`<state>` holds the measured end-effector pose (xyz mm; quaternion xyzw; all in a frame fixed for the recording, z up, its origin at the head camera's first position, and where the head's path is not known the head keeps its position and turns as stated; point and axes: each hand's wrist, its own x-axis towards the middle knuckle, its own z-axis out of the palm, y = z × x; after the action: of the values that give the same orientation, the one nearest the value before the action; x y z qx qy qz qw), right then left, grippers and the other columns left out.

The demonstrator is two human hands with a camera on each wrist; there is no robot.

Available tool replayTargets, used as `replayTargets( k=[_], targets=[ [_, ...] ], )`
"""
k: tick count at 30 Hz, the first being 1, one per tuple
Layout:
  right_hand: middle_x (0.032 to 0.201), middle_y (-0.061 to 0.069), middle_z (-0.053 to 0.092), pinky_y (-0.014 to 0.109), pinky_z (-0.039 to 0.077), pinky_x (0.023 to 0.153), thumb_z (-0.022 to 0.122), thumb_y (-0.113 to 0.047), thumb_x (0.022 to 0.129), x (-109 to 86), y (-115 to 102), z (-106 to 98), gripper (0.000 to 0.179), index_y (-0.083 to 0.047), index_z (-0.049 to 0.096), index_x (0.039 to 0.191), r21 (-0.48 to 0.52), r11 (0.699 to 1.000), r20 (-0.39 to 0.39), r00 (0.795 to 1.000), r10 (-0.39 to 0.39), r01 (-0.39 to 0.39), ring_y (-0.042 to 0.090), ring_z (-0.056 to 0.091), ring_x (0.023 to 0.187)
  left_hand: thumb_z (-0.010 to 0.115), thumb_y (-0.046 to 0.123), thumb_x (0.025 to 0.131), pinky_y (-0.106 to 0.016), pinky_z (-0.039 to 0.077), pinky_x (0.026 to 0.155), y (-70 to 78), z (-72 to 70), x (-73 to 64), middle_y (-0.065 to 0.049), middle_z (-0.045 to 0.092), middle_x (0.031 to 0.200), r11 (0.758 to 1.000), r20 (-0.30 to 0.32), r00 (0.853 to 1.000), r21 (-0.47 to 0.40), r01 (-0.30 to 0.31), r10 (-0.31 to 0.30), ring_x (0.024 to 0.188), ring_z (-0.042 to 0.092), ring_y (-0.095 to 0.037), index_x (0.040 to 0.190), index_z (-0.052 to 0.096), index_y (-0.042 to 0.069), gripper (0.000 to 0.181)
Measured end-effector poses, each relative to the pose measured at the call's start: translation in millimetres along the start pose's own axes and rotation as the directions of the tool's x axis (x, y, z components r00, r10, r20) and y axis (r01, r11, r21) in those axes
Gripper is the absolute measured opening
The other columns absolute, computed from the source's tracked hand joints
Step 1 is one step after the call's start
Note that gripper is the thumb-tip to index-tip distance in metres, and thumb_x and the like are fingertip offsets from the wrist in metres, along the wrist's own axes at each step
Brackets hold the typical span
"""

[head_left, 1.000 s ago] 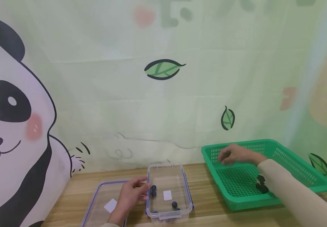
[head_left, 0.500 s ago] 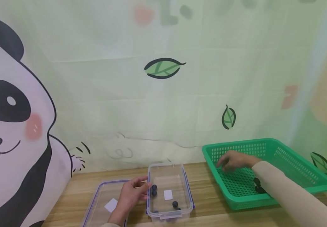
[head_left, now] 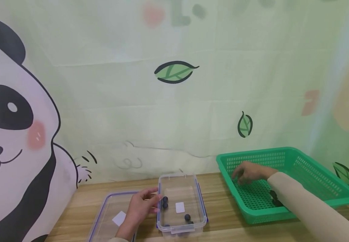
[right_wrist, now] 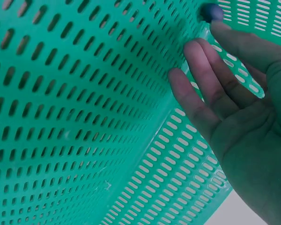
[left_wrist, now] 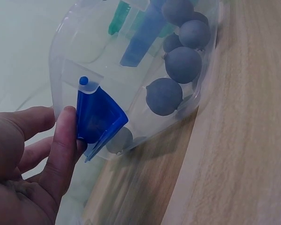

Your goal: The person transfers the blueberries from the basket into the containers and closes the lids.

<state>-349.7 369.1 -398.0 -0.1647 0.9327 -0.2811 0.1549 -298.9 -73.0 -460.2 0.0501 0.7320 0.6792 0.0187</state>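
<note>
My left hand (head_left: 141, 208) rests against the left side of a clear plastic container (head_left: 179, 191). In the left wrist view its fingers touch the wall beside a blue latch (left_wrist: 98, 117). Several dark blueberries (left_wrist: 164, 96) lie on the container's bottom, along with a white square (head_left: 180, 207). Inside the green basket (head_left: 236, 200), my right hand (head_left: 248, 172) reaches down near the left wall. The right wrist view has one blueberry (right_wrist: 210, 12) in the basket's corner, right at a fingertip. The other fingers are loosely bent and hold nothing.
A clear lid (head_left: 106, 208) with a blue-edged rim lies left of the container, bearing a white square. A dark object (head_left: 274, 198) is partly hidden by the right sleeve. A printed cloth (head_left: 102, 84) hangs behind the wooden table (head_left: 220, 208).
My right hand has lowered slightly into the basket toward its left wall. The left hand stays at the container, and the view has shifted a little.
</note>
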Motion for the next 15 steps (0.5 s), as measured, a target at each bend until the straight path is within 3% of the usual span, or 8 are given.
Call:
replayTargets(
  k=[8, 15],
  targets=[
    [0.105, 0.007, 0.074, 0.043, 0.068, 0.078, 0.081, 0.000, 0.088, 6.7, -1.4, 5.7, 0.033, 0.000, 0.076, 0.121, -0.030, 0.999, 0.025, 1.000, -0.010, 0.010, 0.022, 0.071, 0.091, 0.079, 0.003, 0.095, -0.033, 0.068, 0.063, -0.3, 0.0, 0.0, -0.018, 0.071, 0.104, 1.000, -0.003, 1.000, -0.005, 0.000, 0.000, 0.067, 0.071, -0.019, 0.135, 0.063, -0.013, 0.046],
    [0.101, 0.004, 0.074, 0.038, 0.067, 0.075, 0.080, 0.002, 0.089, 10.6, -0.3, 8.7, 0.023, -0.002, 0.078, 0.111, -0.031, 0.999, 0.003, 1.000, -0.028, 0.028, 0.020, 0.071, 0.087, 0.078, 0.002, 0.095, -0.032, 0.068, 0.062, -2.7, 0.3, 1.9, -0.018, 0.070, 0.105, 1.000, -0.010, 1.000, -0.003, 0.001, -0.001, 0.066, 0.070, -0.018, 0.135, 0.062, -0.013, 0.046]
  ],
)
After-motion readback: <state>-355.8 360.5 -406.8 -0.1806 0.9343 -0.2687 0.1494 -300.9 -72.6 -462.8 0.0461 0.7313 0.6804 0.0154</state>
